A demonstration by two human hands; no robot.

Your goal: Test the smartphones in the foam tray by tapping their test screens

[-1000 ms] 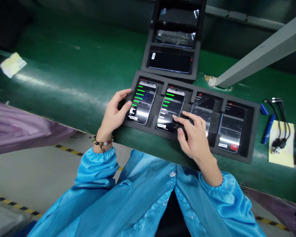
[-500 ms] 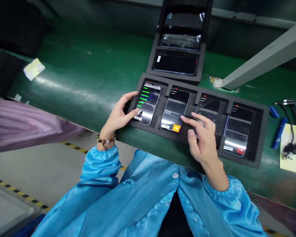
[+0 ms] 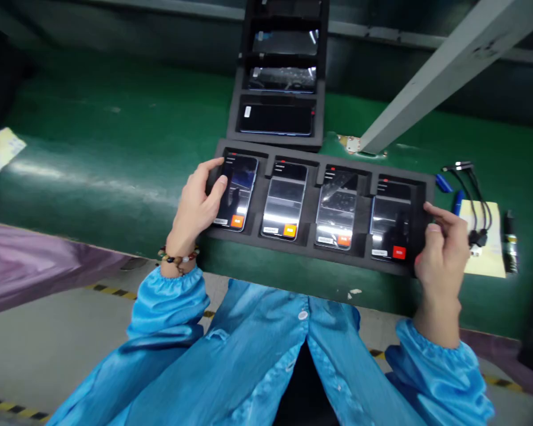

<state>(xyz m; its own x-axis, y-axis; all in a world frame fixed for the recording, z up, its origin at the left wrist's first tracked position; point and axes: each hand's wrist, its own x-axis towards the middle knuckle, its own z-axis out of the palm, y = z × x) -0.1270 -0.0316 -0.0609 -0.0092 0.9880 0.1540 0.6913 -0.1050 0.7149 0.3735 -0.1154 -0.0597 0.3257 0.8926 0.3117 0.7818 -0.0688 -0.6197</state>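
Observation:
A black foam tray (image 3: 257, 234) lies on the green bench in front of me, with several phones face up in its slots. The leftmost phone (image 3: 236, 189), the second phone (image 3: 285, 198), the third phone (image 3: 336, 207) and the rightmost phone (image 3: 389, 219) each show a dark screen with an orange or red button at the bottom. My left hand (image 3: 198, 201) grips the tray's left end, its thumb reaching over the edge of the leftmost phone. At the right end my right hand (image 3: 444, 251) holds the tray's side, index finger at the rim.
A second black tray (image 3: 275, 142) with more phones stands behind. Nearby rises a slanted grey post (image 3: 408, 83). To the right lie black cables (image 3: 475, 201), a blue pen (image 3: 459, 202), yellow paper (image 3: 488, 260) and a dark cylindrical object (image 3: 510, 242). Crumpled paper (image 3: 2, 149) lies far left.
My right hand has left the middle phones and moved to the tray's right end. The leftmost screen went from green text to dark with an orange-red button. The view has shifted.

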